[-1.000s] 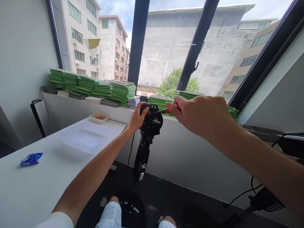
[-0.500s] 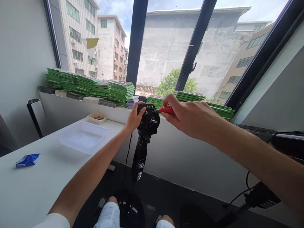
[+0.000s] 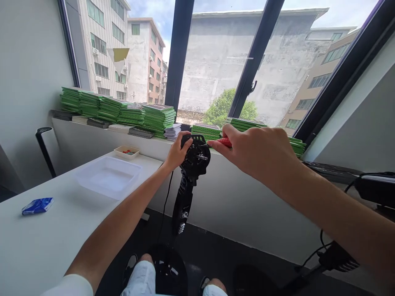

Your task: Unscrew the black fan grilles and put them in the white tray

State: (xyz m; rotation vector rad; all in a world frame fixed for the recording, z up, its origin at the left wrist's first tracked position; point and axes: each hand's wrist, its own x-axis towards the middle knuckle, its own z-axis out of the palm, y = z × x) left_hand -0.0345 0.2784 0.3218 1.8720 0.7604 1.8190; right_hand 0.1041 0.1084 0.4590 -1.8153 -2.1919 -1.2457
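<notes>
Your right hand [image 3: 259,149] pinches the red screwdriver [image 3: 225,142], shaft at the fan head's [image 3: 195,163] face; your left hand [image 3: 177,153] clamps its upper-left rim. Left of the fan head: cream tray [image 3: 124,156] holding small red pieces [image 3: 127,151], then translucent bin [image 3: 106,174], nearer you.

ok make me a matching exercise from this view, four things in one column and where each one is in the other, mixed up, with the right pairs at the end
Things
1. Red-handled tool
2. Black round housing
3. Translucent tub
4. Green stacks

Places
A. On the white table
B. Gripped at its upper edge by the left hand
C. Along the ledge
D. Held in the right hand

Right pairs: 1-D, 2-B, 3-A, 4-C
</notes>
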